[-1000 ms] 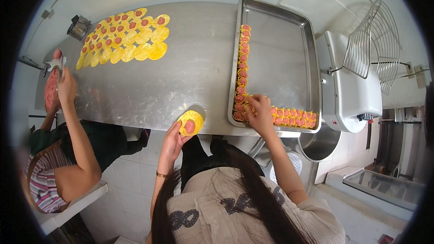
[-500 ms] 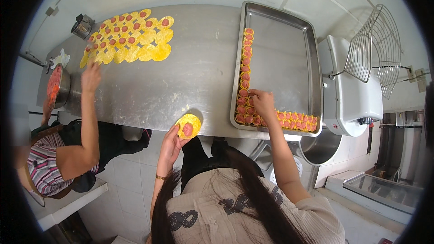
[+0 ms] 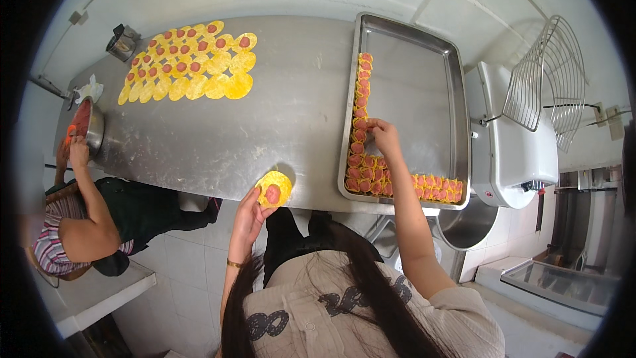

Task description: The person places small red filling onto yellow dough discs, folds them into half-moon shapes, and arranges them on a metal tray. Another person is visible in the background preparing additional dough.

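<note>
My left hand (image 3: 246, 220) pinches the edge of a round yellow dumpling wrapper (image 3: 283, 182) with a ball of pink meat filling on it, just over the table's front edge. My right hand (image 3: 384, 138) reaches over the metal tray (image 3: 424, 86). Its fingers are drawn together at a dumpling (image 3: 361, 123) in the row along the tray's left side; the fingertips partly cover it. Open-topped dumplings with yellow skins and pink filling run up that side and along the near side, several deep in the near left corner.
Flat yellow wrappers (image 3: 218, 86), many topped with meat, cover the far left of the steel table (image 3: 199, 139). A co-worker's hand (image 3: 79, 152) is at a steel bowl (image 3: 96, 129) of meat filling. A white machine (image 3: 520, 139) with a wire guard (image 3: 530, 86) stands right of the tray.
My right hand has moved farther up the left row of dumplings. My left hand still holds the filled wrapper. The co-worker's hand has gone from the wrappers back to the bowl.
</note>
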